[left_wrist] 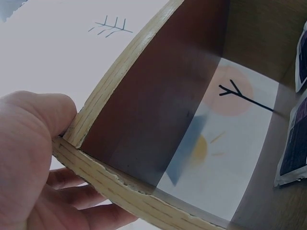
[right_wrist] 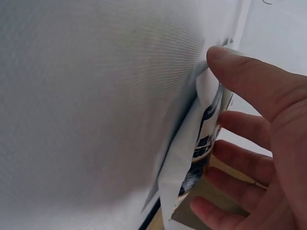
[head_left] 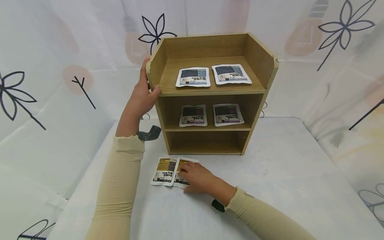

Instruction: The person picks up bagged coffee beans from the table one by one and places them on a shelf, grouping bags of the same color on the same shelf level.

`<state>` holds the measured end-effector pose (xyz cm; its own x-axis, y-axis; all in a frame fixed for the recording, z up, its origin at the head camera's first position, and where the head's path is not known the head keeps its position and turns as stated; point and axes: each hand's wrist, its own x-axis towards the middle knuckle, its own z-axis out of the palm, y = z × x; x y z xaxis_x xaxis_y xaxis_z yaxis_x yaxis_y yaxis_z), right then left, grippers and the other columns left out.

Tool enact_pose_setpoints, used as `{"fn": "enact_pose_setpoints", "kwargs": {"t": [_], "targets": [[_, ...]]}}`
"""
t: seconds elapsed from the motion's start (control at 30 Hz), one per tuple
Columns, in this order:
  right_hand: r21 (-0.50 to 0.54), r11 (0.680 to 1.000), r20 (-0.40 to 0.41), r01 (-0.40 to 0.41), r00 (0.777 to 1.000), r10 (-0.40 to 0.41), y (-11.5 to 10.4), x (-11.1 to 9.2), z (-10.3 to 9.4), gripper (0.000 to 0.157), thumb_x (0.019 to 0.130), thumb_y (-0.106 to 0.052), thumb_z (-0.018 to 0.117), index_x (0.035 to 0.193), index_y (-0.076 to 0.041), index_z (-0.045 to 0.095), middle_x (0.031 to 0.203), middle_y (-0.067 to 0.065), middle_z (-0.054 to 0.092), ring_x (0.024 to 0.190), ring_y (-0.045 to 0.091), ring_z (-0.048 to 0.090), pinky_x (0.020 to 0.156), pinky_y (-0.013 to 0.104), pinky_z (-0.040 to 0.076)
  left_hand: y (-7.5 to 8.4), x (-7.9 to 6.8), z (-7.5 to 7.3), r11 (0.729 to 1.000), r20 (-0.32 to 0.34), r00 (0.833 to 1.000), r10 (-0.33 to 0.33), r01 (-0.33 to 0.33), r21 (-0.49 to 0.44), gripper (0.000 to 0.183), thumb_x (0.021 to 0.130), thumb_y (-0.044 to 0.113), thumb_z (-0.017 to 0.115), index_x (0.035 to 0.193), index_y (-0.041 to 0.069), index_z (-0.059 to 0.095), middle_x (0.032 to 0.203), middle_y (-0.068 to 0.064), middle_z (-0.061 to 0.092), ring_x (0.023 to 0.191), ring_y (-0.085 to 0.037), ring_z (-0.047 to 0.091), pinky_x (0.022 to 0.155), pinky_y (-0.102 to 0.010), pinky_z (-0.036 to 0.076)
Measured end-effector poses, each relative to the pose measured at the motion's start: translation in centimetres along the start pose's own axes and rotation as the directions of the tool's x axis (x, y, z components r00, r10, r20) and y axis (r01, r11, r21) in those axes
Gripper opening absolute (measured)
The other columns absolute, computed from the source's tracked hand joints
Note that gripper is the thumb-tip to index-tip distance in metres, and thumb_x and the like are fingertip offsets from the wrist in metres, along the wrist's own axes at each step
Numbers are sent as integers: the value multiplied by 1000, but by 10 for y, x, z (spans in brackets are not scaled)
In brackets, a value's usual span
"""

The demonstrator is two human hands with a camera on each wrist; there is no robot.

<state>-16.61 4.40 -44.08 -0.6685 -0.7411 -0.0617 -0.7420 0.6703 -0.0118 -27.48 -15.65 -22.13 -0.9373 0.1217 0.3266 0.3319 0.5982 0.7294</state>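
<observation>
My left hand [head_left: 143, 95] grips the left side panel of a small wooden shelf unit [head_left: 210, 93]. In the left wrist view, the thumb lies at the corner and the fingers [left_wrist: 105, 215] pass behind the panel edge. Two white-edged packets with yellow-brown labels lie side by side on the table before the unit. My right hand [head_left: 196, 178] is over the right packet [head_left: 180, 183] and partly covers it; its fingers are spread and loosely bent, with fingertips against the packet [right_wrist: 204, 139]. Just left of it lies the other packet [head_left: 164, 171].
Two blue-labelled packets [head_left: 193, 77] lie on the top shelf and two purple-labelled packets [head_left: 193, 115] on the middle one. The bottom compartment [head_left: 207, 141] is below them. A white table [head_left: 285, 173] carries the unit, with patterned cloth walls [head_left: 330, 90] around.
</observation>
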Motion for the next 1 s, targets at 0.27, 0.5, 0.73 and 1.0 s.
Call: {"fn": "enact_pose_setpoints", "kwargs": {"t": [0.27, 0.5, 0.73, 1.0], "targets": [[-6, 1000, -24, -1, 1000, 1, 1, 1, 4, 55, 82, -46, 72, 131, -25, 58, 136, -1, 52, 131, 21, 47, 103, 42, 44, 0, 0, 1, 1000, 2, 1000, -4, 4, 0, 85, 92, 16, 42, 144, 59, -8, 157, -5, 26, 131, -29, 42, 103, -50, 44], [-21, 1000, -30, 8, 1000, -8, -1, -2, 3, 49, 84, -29, 72, 131, -26, 57, 133, 1, 52, 131, 23, 46, 101, 43, 46, -1, 1, 0, 1000, 4, 1000, -4, 4, 7, 84, 92, 17, 42, 142, 62, -9, 157, -4, 26, 130, -28, 43, 103, -49, 44], [-70, 997, -24, 32, 999, -34, -2, -7, 2, 43, 92, -19, 63, 134, -26, 55, 134, 7, 51, 130, 28, 48, 98, 40, 49, -1, 2, 0, 1000, 3, 1000, -9, 9, 1, 85, 92, 17, 42, 143, 61, -9, 156, -5, 26, 130, -28, 42, 103, -49, 44], [-73, 997, -43, 35, 998, -38, 1, -11, 2, 46, 89, -18, 64, 129, -40, 58, 132, 8, 52, 124, 29, 50, 96, 43, 50, -1, 2, 0, 1000, 6, 1000, -5, 5, -7, 84, 92, 17, 42, 145, 58, -8, 156, -5, 26, 130, -29, 42, 103, -50, 44]]}}
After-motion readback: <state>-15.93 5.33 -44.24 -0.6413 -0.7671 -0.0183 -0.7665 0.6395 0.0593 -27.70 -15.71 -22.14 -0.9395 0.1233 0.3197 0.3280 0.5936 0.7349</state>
